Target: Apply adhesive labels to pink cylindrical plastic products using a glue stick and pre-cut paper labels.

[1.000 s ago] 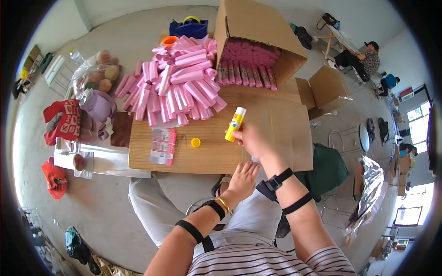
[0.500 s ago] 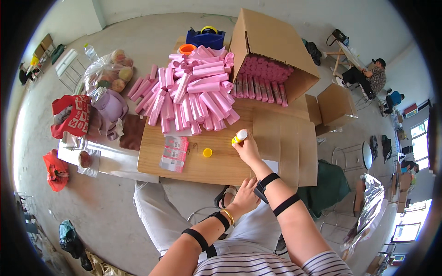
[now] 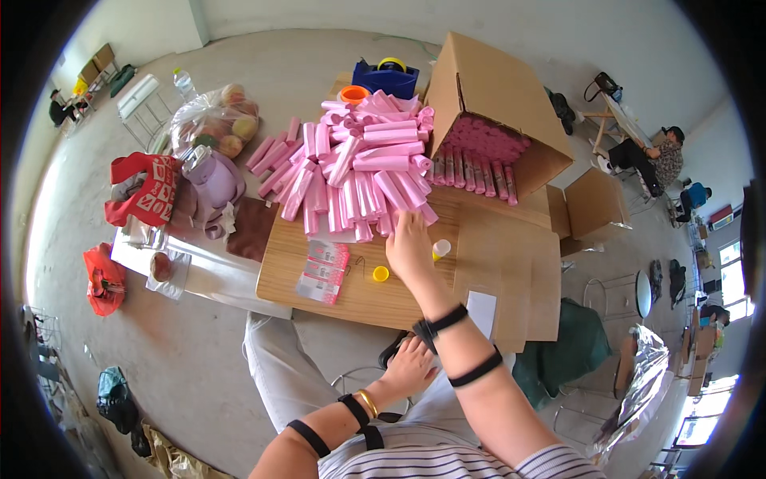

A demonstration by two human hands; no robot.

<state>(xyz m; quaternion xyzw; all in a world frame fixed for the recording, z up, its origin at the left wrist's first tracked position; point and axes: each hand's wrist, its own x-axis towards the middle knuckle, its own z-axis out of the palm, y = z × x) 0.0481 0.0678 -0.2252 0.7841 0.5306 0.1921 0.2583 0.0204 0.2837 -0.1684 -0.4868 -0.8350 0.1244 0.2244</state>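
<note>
My right hand (image 3: pixel 410 246) reaches over the table to the front edge of a heap of pink plastic rolls (image 3: pixel 363 191). Its fingers are bent together against the rolls, their tips hidden, so what they grip cannot be made out. Right beside this hand stands a small yellow glue bottle (image 3: pixel 440 251) with a white top. A round yellow cap (image 3: pixel 381 274) lies to its left, near a sheet of pink and grey labels (image 3: pixel 323 272). My left hand (image 3: pixel 410 369) is over my lap below the table edge, fingers stretched out, holding nothing.
An open cardboard box (image 3: pixel 503 104) lies on its side, stacked with labelled pink rolls (image 3: pixel 479 172). Behind the heap are a blue tape dispenser (image 3: pixel 385 80) and an orange ring (image 3: pixel 354 94). A white paper (image 3: pixel 481 311) lies on flattened cardboard (image 3: pixel 511 271). A person (image 3: pixel 662 160) sits far right.
My right hand has let go of the glue bottle, which now stands on the table, and moved forward and left to the rolls. My left hand has drawn slightly back and left.
</note>
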